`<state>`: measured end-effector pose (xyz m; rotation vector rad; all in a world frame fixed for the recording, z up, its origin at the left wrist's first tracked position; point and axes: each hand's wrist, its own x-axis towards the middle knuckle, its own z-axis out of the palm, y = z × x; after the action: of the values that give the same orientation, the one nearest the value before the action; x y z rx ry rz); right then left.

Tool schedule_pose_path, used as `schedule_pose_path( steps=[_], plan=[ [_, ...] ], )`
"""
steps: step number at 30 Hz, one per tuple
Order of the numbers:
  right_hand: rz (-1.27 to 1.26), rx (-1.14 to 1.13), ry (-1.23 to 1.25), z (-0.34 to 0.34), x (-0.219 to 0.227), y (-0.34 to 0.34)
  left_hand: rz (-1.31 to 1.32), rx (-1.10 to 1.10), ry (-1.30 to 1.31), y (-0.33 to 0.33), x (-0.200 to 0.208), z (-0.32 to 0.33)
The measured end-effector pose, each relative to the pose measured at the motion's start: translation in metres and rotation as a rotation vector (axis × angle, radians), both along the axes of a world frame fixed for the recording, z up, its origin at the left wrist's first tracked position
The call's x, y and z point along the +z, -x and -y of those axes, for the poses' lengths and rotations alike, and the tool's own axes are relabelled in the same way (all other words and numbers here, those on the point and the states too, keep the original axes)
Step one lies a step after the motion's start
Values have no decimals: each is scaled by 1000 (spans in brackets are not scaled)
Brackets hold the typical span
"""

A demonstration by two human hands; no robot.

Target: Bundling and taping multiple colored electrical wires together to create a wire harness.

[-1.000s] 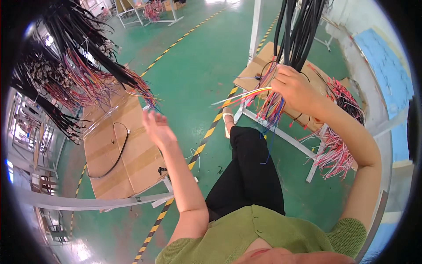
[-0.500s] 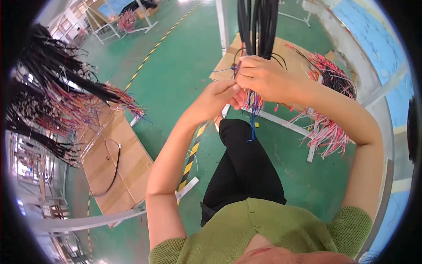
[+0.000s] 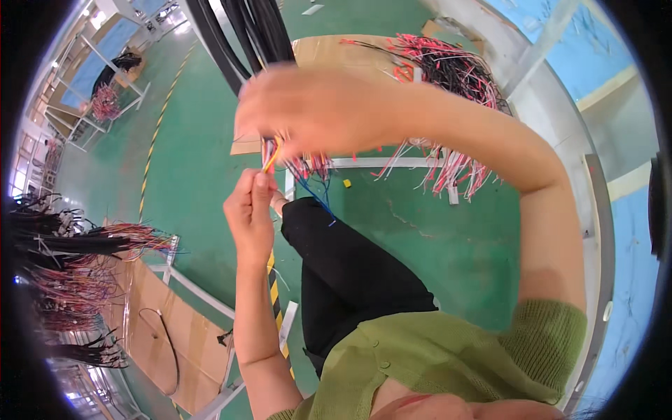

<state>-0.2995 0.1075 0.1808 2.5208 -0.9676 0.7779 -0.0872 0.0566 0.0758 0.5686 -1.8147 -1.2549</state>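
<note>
A bundle of black sleeved cables (image 3: 262,31) hangs from above, with thin coloured wires at its lower end. My left hand (image 3: 250,213) is closed just below it, thumb and finger pinching a yellow wire (image 3: 273,157) near its end; other thin wires may be in the same pinch. Over the lower part of the bundle lies my right hand (image 3: 315,108), smeared by motion. It hides where the wires leave the black sleeves, and its fingers cannot be made out. Blue wires (image 3: 315,192) dangle below, over my black trousers.
Cardboard (image 3: 329,50) on a white frame carries a heap of red, white and black wires (image 3: 455,73) at the right. More wire bundles (image 3: 77,245) hang at the left, above a cardboard sheet (image 3: 154,329) with a black cable. A yellow piece (image 3: 346,183) lies on the green floor.
The view has swung, shifting the scene leftward. My hands, close together before, are now apart: the left lower with the yellow wire, the right above it and blurred.
</note>
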Motion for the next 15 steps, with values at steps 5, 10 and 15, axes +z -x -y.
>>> schedule_pose_path(
  steps=[5,10,15],
  plan=[
    [406,-795,-154,-93,-69,182,6,96,74,7,-6,7],
    [266,-1041,-402,-157,-210,257,-38,177,-12,3,-10,8],
    [246,-1220,-418,-132,-223,235,-39,263,-57,-4,-12,0]
  ],
)
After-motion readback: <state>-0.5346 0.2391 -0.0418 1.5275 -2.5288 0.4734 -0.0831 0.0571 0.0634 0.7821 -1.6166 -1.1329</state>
